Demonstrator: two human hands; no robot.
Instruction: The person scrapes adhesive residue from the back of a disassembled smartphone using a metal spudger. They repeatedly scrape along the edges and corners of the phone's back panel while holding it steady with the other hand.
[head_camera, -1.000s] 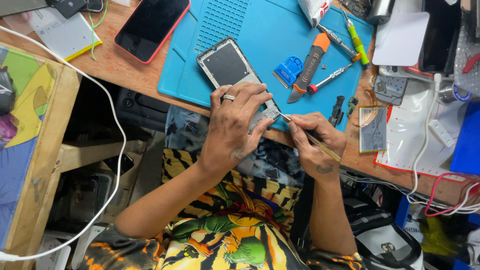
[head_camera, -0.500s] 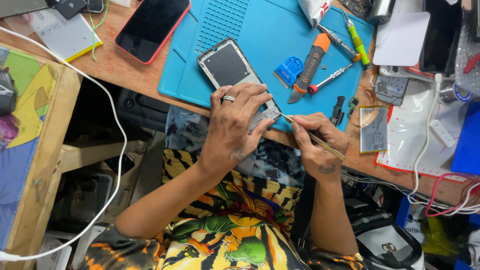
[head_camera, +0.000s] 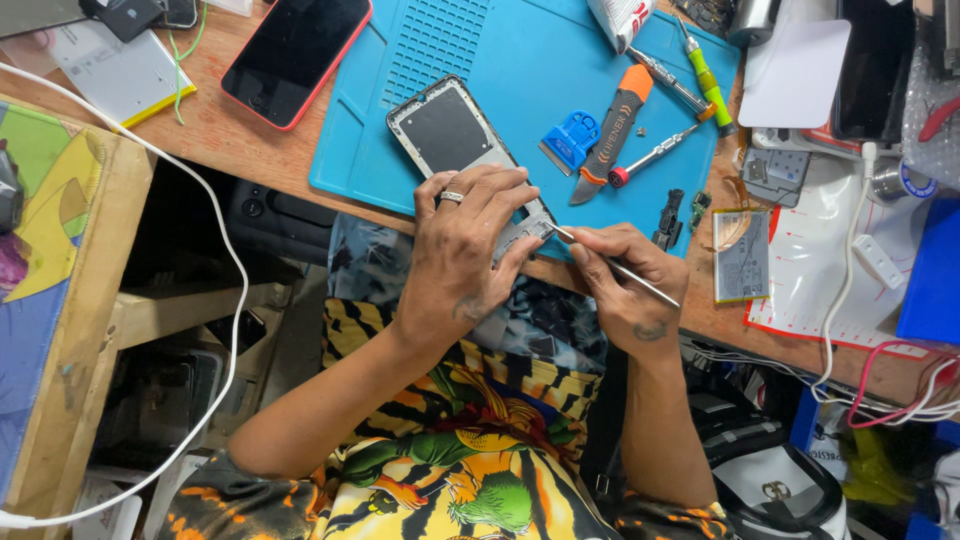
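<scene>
An opened phone frame (head_camera: 452, 135) is laid w/ its dark back plate up on the blue work mat (head_camera: 560, 50), at the mat's near edge, approx centre of the bench. Its near end is pinned by the left hand (head_camera: 462, 250), fingers curled tight over the frame; a ring is worn on one finger. Thin metal tweezers (head_camera: 615, 267) are pinched in the right hand (head_camera: 625, 290), fingers closed on the shaft, tip set against the frame's near-right corner, just beside the left fingertips. Farther right on the mat, a blue scraper (head_camera: 568, 140), an orange-and-black pry knife (head_camera: 612, 130) and a small screwdriver (head_camera: 655, 155) are laid close together. A red-edged phone (head_camera: 296, 55) is seen far left, screen up, partly off the mat. A flat battery (head_camera: 742, 255) is placed right of the right hand.
</scene>
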